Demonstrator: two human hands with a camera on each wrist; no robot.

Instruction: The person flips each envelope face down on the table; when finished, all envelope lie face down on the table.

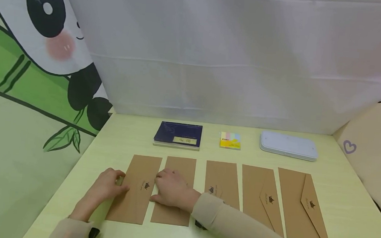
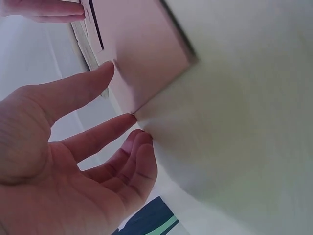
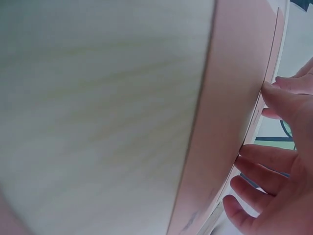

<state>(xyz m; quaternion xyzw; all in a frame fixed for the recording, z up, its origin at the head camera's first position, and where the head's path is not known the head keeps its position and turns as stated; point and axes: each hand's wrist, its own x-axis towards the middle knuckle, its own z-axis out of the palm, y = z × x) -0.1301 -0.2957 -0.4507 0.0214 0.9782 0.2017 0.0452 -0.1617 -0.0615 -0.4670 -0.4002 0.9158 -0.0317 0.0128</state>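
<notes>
A row of brown kraft envelopes with small crown prints lies flat on the table. My left hand [image 1: 107,184] is at the left edge of the leftmost envelope [image 1: 128,204]; in the left wrist view its thumb and index fingertips touch the paper close to a corner, the other fingers loosely bent. My right hand [image 1: 172,188] lies across the second envelope [image 1: 170,216] and covers its middle. In the right wrist view, the thumb [image 3: 276,98] and fingertips rest along an envelope's edge, spread apart. Neither hand grips anything.
Further right lie a third envelope [image 1: 220,172], partly under my right sleeve, a fourth [image 1: 254,185] and a fifth [image 1: 288,203]. Behind the row are a dark blue notebook [image 1: 178,132], a sticky-note pack [image 1: 230,140] and a pale case [image 1: 288,145]. A white cloth [image 1: 216,60] hangs behind the table.
</notes>
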